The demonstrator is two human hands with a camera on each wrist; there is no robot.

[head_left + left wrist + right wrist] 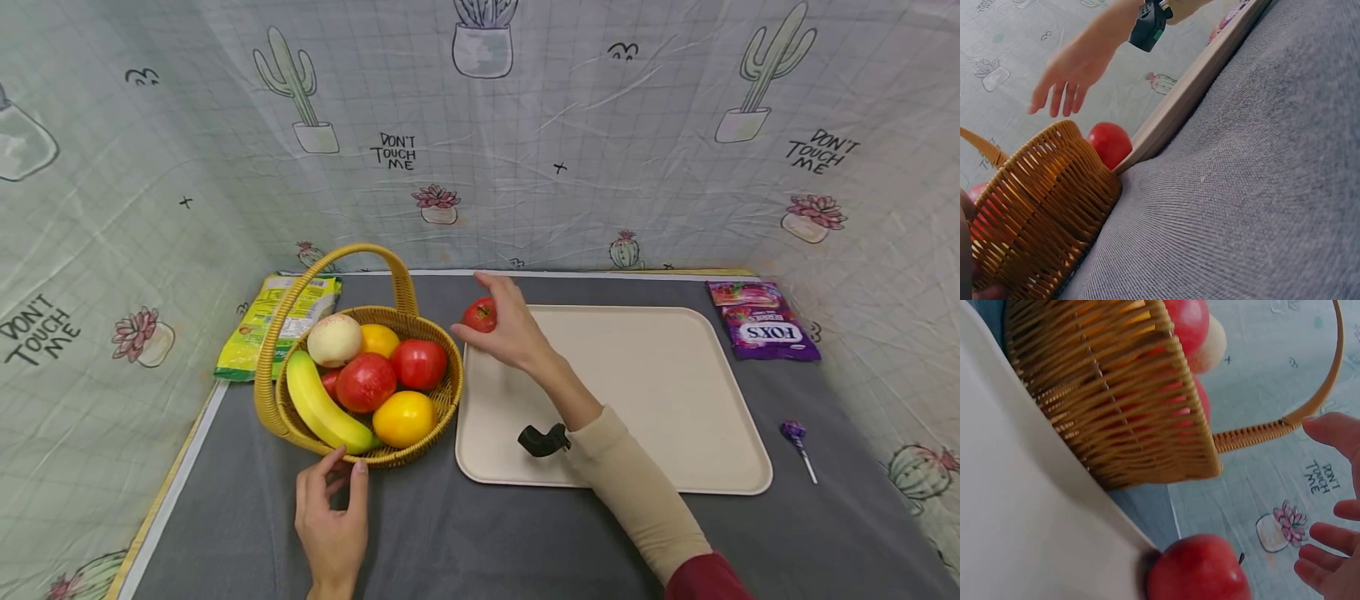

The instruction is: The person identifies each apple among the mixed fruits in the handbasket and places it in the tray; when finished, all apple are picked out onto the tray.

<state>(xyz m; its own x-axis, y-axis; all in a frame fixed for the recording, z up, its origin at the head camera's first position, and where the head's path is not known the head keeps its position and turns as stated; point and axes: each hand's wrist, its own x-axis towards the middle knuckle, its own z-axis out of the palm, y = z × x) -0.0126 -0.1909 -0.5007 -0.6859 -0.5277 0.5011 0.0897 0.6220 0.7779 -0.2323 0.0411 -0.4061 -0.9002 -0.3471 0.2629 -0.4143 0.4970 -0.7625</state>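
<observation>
In the head view my right hand (510, 325) hovers by a red apple (480, 315) at the tray's far left corner. Its fingers are spread; the right wrist view shows the hand (1338, 544) apart from the apple (1200, 569). My left hand (333, 517) is at the near rim of a wicker basket (450, 400), fingers loosely bent and fingertips at the wicker. The basket holds a banana (318, 408), red apples (366, 382), yellow-orange fruits (405, 419) and a pale round item (334, 340). Only bits of the left fingers show in the left wrist view.
A beige tray (622, 392) lies right of the basket. Behind the basket is a green-yellow packet (247, 333). A purple FOX'S bag (765, 325) and a purple lollipop (795, 433) lie to the right. Printed cloth (525, 208) closes off the back and sides.
</observation>
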